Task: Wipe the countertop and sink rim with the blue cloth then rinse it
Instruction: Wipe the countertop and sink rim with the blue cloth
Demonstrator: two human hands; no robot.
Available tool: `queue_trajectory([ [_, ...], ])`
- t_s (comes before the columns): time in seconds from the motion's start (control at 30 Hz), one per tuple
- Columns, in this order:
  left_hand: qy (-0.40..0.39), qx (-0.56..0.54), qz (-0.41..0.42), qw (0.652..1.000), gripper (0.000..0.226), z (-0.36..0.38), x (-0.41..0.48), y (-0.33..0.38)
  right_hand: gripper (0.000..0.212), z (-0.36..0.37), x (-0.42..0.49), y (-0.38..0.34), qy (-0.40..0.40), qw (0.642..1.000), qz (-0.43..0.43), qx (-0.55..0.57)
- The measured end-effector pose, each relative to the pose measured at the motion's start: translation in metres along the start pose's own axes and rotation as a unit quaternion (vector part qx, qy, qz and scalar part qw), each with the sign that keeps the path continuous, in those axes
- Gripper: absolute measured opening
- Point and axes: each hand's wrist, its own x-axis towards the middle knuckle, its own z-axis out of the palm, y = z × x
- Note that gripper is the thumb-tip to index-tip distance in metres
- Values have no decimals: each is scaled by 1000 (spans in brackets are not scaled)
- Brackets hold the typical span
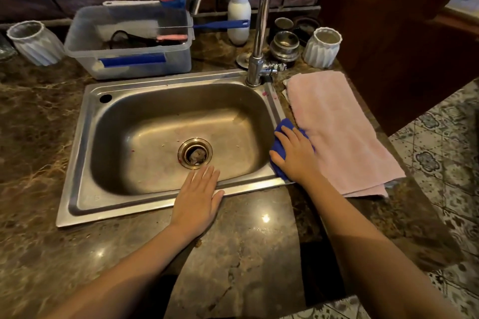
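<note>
The steel sink (77, 163) is set into a brown marbled countertop (246, 241). My right hand (295, 155) presses flat on the blue cloth (285, 125), which lies bunched on the sink's right rim near the front right corner. My left hand (198, 197) rests flat and empty on the front rim, fingers together, pointing toward the basin. The chrome tap (259, 33) rises at the back right of the sink, and no water runs from it. A few small pink specks sit on the right rim near the tap base.
A pink towel (342, 132) lies on the counter right of the sink, touching the blue cloth. A clear plastic tub (129, 59) with brushes stands behind the sink. A white pump bottle (239, 15), steel cups (283, 45) and white ribbed jars (322, 46) (35, 43) line the back. The counter ends at right.
</note>
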Motion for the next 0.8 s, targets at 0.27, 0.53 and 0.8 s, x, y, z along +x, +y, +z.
queue_trajectory([
  [0.27,4,1,-10,1000,61,0,0,0,69,8,-3,-9,21,1000,12,-15],
  [0.53,-2,9,-13,1000,56,1,0,0,70,9,37,-11,5,995,-17,-95],
  [0.8,-25,1,-16,1000,58,3,1,-2,81,5,135,-17,-32,987,-27,-154],
])
